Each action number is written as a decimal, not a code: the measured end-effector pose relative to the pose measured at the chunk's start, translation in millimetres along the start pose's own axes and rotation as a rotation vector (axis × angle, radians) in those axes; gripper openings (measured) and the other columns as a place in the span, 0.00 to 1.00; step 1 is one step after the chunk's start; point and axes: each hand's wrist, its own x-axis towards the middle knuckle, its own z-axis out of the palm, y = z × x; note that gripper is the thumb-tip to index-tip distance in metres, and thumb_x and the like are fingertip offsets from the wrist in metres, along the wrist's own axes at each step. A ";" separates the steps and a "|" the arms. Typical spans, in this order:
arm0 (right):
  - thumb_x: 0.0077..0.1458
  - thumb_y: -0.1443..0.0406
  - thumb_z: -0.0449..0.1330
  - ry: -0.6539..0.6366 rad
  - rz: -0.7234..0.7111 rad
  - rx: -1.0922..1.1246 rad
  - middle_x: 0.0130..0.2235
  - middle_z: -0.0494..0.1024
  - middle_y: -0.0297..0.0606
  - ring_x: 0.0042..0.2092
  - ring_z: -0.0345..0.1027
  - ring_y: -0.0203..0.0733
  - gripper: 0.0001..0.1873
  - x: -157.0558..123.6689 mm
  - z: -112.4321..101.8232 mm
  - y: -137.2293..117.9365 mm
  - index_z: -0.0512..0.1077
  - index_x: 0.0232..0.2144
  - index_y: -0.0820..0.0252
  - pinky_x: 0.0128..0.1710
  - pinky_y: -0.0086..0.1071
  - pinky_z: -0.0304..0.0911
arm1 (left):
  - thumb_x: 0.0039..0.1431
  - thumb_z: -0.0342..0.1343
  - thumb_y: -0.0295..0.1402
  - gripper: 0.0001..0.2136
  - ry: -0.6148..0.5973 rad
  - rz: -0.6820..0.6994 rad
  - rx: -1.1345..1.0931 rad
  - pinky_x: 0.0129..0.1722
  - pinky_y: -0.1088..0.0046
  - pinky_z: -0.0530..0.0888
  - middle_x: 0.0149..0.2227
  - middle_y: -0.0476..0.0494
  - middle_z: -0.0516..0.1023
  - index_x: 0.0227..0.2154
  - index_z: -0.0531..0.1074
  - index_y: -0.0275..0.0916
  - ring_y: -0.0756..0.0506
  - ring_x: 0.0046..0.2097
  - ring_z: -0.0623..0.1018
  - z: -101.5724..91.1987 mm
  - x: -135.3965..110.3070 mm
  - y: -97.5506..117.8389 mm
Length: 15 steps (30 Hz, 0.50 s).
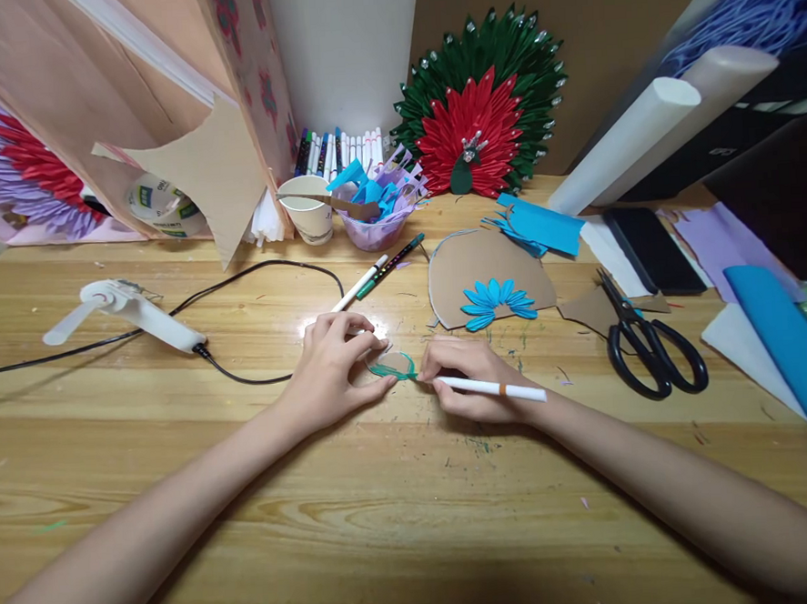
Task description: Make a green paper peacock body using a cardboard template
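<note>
A small piece of cardboard (394, 361) with green ink along its edge lies on the wooden table. My left hand (335, 365) grips its left side between thumb and fingers. In my right hand (472, 371) is a white marker pen (522, 391) with an orange band, pinched near its green tip, which meets the right edge of the cardboard piece. Behind my right hand lies a larger rounded cardboard (483, 265) with blue paper petals (495, 301) fanned out on it. A white pen (361, 282) and a dark green marker (394, 264) rest beyond my left hand.
Black-handled scissors (642, 342) lie on the right, near a dark phone (656, 250) and a blue paper roll (782, 343). A small white fan (145, 322) with a black cable sits left. A paper cup (309, 218), a bowl of scraps (372, 231) and a green-red paper peacock (480, 106) stand behind.
</note>
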 end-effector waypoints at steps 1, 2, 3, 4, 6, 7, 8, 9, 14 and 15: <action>0.44 0.74 0.51 0.008 0.004 -0.005 0.27 0.71 0.36 0.30 0.64 0.38 0.07 -0.2 0.1 0.3 0.65 0.25 0.58 0.31 0.31 0.59 | 0.49 0.60 0.42 0.15 0.001 0.002 0.000 0.48 0.58 0.61 0.47 0.43 0.68 0.40 0.72 0.44 0.40 0.49 0.64 0.0 -0.1 0.0; 0.44 0.75 0.51 0.033 0.018 -0.017 0.27 0.71 0.35 0.30 0.63 0.38 0.07 -0.3 0.3 0.6 0.64 0.25 0.58 0.31 0.31 0.59 | 0.50 0.60 0.42 0.15 0.002 0.003 0.001 0.48 0.58 0.61 0.47 0.43 0.68 0.40 0.72 0.44 0.40 0.49 0.64 0.0 -0.2 0.1; 0.45 0.75 0.51 0.059 0.024 -0.029 0.26 0.71 0.35 0.29 0.63 0.38 0.07 -0.4 0.4 0.8 0.64 0.25 0.58 0.30 0.30 0.58 | 0.50 0.60 0.42 0.15 0.001 0.004 0.002 0.48 0.58 0.61 0.47 0.43 0.68 0.40 0.72 0.44 0.40 0.49 0.64 0.0 -0.3 0.1; 0.45 0.74 0.51 0.067 0.013 -0.033 0.26 0.71 0.35 0.29 0.63 0.38 0.07 -0.4 0.5 0.8 0.64 0.25 0.58 0.30 0.31 0.58 | 0.50 0.60 0.42 0.15 0.001 0.005 0.003 0.48 0.58 0.61 0.47 0.43 0.68 0.40 0.72 0.44 0.40 0.49 0.64 0.0 -0.3 0.1; 0.44 0.74 0.51 0.023 -0.029 -0.022 0.26 0.71 0.36 0.29 0.63 0.38 0.07 -0.2 0.5 0.2 0.64 0.25 0.58 0.30 0.31 0.58 | 0.49 0.61 0.42 0.15 0.002 0.006 0.003 0.48 0.58 0.61 0.47 0.43 0.68 0.40 0.72 0.44 0.40 0.49 0.64 0.0 -0.3 0.1; 0.44 0.74 0.51 0.012 -0.039 -0.020 0.26 0.71 0.36 0.29 0.62 0.38 0.07 0.0 0.5 -0.2 0.64 0.25 0.58 0.31 0.31 0.59 | 0.49 0.61 0.42 0.15 0.002 0.005 0.003 0.48 0.58 0.61 0.47 0.43 0.68 0.40 0.72 0.44 0.40 0.49 0.64 0.0 -0.3 0.1; 0.44 0.74 0.51 0.020 -0.035 -0.027 0.26 0.71 0.36 0.29 0.62 0.38 0.07 0.1 0.4 -0.6 0.63 0.25 0.58 0.30 0.31 0.58 | 0.49 0.61 0.42 0.15 0.002 0.005 0.004 0.48 0.58 0.61 0.47 0.43 0.68 0.40 0.72 0.44 0.40 0.49 0.64 0.0 -0.3 0.2; 0.44 0.75 0.51 0.042 -0.026 -0.037 0.26 0.71 0.35 0.29 0.62 0.38 0.08 0.3 0.3 -1.0 0.63 0.25 0.58 0.30 0.31 0.58 | 0.49 0.61 0.42 0.15 0.003 0.005 0.005 0.48 0.58 0.61 0.47 0.43 0.68 0.40 0.72 0.44 0.40 0.49 0.64 -0.1 -0.2 0.2; 0.43 0.75 0.50 0.020 -0.053 -0.033 0.26 0.70 0.35 0.29 0.62 0.38 0.08 0.9 0.0 -1.4 0.63 0.25 0.58 0.30 0.31 0.58 | 0.50 0.60 0.42 0.15 0.002 0.005 0.004 0.48 0.58 0.61 0.47 0.43 0.68 0.40 0.72 0.44 0.40 0.49 0.64 -0.2 0.0 -0.1; 0.44 0.75 0.50 0.037 -0.042 -0.038 0.26 0.70 0.35 0.29 0.62 0.38 0.08 0.8 0.0 -1.2 0.63 0.25 0.58 0.30 0.31 0.58 | 0.50 0.60 0.42 0.15 0.002 0.005 0.004 0.48 0.58 0.61 0.47 0.43 0.68 0.40 0.72 0.44 0.40 0.49 0.64 -0.1 0.0 -0.2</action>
